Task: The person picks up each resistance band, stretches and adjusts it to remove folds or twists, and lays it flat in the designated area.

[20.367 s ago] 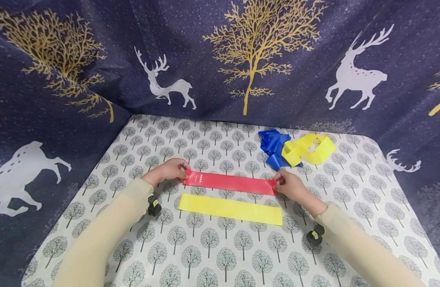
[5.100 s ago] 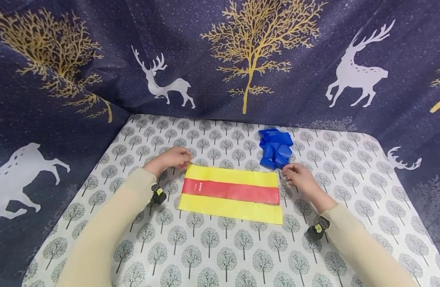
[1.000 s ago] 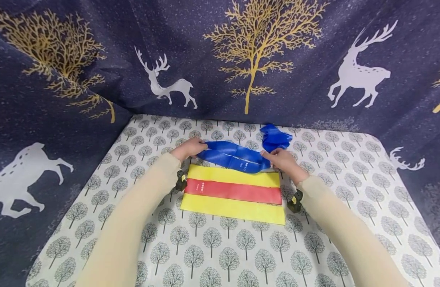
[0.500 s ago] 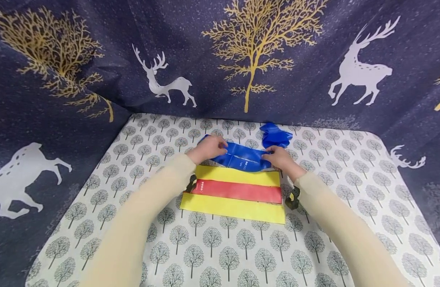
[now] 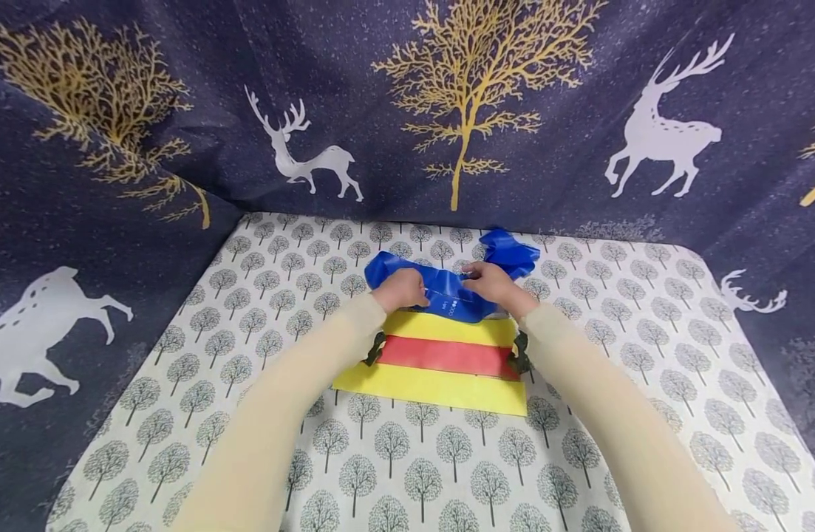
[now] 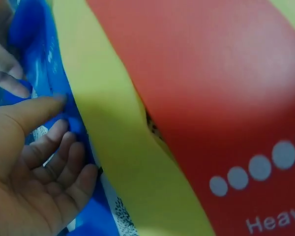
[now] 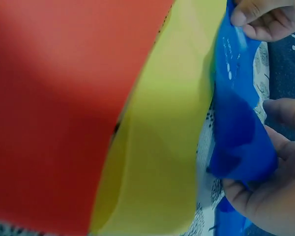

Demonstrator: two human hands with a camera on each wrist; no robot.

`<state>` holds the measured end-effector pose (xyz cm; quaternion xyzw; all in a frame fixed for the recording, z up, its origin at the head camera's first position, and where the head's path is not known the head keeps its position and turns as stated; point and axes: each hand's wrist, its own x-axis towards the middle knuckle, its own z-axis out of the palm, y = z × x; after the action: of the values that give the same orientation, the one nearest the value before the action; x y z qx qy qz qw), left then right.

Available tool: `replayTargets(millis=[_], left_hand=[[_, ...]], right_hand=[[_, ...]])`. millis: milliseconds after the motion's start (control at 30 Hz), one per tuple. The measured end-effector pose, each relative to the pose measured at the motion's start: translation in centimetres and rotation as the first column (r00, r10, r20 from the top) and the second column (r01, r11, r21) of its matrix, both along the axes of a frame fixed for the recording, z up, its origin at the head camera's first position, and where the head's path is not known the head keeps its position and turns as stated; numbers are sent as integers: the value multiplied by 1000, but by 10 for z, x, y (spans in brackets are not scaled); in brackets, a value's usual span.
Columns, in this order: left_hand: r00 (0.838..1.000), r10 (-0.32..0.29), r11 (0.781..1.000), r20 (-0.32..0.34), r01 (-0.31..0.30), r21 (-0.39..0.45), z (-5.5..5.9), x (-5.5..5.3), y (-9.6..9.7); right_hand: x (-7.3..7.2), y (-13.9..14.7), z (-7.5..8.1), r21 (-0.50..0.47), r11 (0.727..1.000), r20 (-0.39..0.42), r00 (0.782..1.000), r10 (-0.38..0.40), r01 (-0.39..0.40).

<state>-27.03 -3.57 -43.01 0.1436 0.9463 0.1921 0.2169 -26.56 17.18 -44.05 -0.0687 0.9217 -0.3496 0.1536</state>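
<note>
Nearest the table's [image 5: 447, 473] near side, we see a flat yellow band [image 5: 434, 389], then a red band [image 5: 447, 357] and a second yellow band [image 5: 454, 330], their ends toward the table's left and right edges. Just beyond lies our blue band [image 5: 440, 284], between these strips and the far edge.

We judge it light, thin and limp, likely rubbery and a little clingy, hard to damage but quick to curl or ripple. We would take it by its two short ends, thumb above and fingers below, and draw it gently flat.

Our left hand [image 5: 402, 290] has its thumb on the band and its other fingers loosely curled; we cannot tell whether it pinches. Our right hand [image 5: 495, 284] has fingers under the right end, thumb standing apart from them.

The band's long axis runs left to right, the right end slanting nearer us, the left end bunched toward the far edge. Farther off, a crumpled blue band [image 5: 510, 255] lies by that edge.
</note>
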Motion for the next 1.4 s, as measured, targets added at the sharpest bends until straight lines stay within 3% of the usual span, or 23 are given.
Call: replayTargets(millis=[133, 300, 400, 467, 500, 567, 733, 833, 933, 1033, 1200, 1267, 1300, 1400], left_hand=[[999, -31, 996, -20, 32, 84, 5, 3, -5], [997, -76, 970, -17, 78, 230, 24, 7, -11], [998, -61, 947, 13, 54, 317, 37, 5, -13], [998, -16, 917, 53, -7, 398, 45, 2, -15], [996, 19, 897, 84, -54, 440, 49, 1, -16], [983, 96, 832, 158, -166, 529, 55, -3, -19], [918, 246, 624, 312, -397, 673, 67, -13, -28], [883, 316, 531, 347, -468, 707, 71, -17, -36], [849, 366, 437, 381, -518, 735, 73, -22, -45], [825, 383, 370, 416, -550, 749, 71, -26, -54], [791, 388, 306, 473, -595, 744, 65, -29, -66], [782, 385, 299, 490, -608, 735, 63, -29, -68], [781, 381, 303, 495, -612, 731, 62, -28, -68], [788, 384, 374, 482, -610, 699, 60, -25, -68]], right_hand=[[-5, -4, -2, 66, 998, -45, 999, -19, 22], [-3, 9, 2, 58, 997, -61, 997, -48, 51], [0, 22, 8, -35, 998, 38, 998, -47, 48], [1, 31, 11, -116, 992, 137, 990, -28, 44], [1, 35, 12, -155, 987, 188, 982, -8, 38], [3, 43, 13, -221, 975, 281, 959, 35, 29], [9, 60, 12, -309, 951, 356, 928, 114, 2], [11, 68, 12, -352, 936, 349, 927, 136, -5], [12, 76, 13, -333, 943, 304, 946, 115, -7], [13, 85, 18, -302, 953, 249, 966, 74, 5], [14, 97, 30, -322, 944, 191, 982, -3, 65], [14, 100, 34, -339, 937, 179, 983, -30, 90], [14, 101, 35, -362, 927, 177, 983, -41, 103], [14, 104, 37, -448, 883, 198, 979, -51, 136]])
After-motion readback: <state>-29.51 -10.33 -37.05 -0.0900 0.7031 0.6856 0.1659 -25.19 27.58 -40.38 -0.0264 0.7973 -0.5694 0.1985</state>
